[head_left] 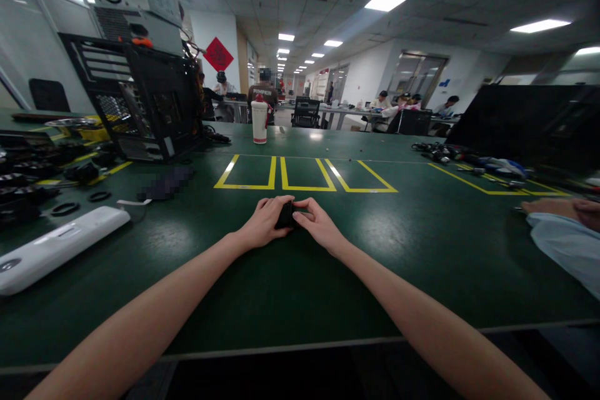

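Note:
Both my hands meet over the middle of the green table (300,287). My left hand (265,223) and my right hand (319,224) are closed from either side on a small black object (285,215) that rests on or just above the table top. Only a dark sliver of it shows between the fingers, so I cannot make out what it is. Just beyond the hands lie yellow taped rectangles (300,175).
A long white device (56,247) lies at the left. Behind it stand an open black computer case (140,97) and dark parts and rings. A white cup (259,122) stands farther back. Another person's arm in a light sleeve (562,237) rests at the right edge, near cables and tools (469,159).

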`<state>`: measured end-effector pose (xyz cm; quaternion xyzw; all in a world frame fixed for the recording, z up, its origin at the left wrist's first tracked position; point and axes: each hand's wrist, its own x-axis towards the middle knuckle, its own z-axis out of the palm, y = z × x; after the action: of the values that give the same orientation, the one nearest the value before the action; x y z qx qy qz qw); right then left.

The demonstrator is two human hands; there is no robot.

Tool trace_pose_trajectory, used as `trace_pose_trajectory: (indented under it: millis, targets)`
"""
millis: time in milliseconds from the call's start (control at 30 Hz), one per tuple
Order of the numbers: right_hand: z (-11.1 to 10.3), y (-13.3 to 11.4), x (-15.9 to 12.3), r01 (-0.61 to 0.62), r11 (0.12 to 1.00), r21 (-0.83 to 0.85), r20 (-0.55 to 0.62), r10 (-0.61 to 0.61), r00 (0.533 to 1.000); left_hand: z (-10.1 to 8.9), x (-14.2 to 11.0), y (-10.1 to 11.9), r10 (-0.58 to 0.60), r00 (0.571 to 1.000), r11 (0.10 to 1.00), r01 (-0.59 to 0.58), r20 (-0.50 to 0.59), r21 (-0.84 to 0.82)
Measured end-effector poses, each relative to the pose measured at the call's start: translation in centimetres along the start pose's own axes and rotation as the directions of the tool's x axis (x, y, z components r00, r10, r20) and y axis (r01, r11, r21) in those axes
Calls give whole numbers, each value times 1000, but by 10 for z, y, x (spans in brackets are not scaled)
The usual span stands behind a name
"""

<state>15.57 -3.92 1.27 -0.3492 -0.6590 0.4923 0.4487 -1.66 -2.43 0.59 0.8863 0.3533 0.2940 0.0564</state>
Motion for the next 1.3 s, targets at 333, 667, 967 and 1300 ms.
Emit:
trace_pose_trajectory:
  millis: [333,667,967,1300]
  targets:
    - [-1,0,3,-32,992,-122,-14,30,999,0,0,0,12,1000,1000,-12,-6,-5]
    - [-1,5,3,13,999,-42,50,-11,999,-2,1,3,13,1000,1000,-13,2,-2]
    - [-1,4,2,23,1000,-21,30,-22,999,-1,0,1,-7,1000,1000,7,7,-17]
    - [-3,3,1,6,999,51,68,-10,998,0,0,-1,-8,1000,1000,8,6,7]
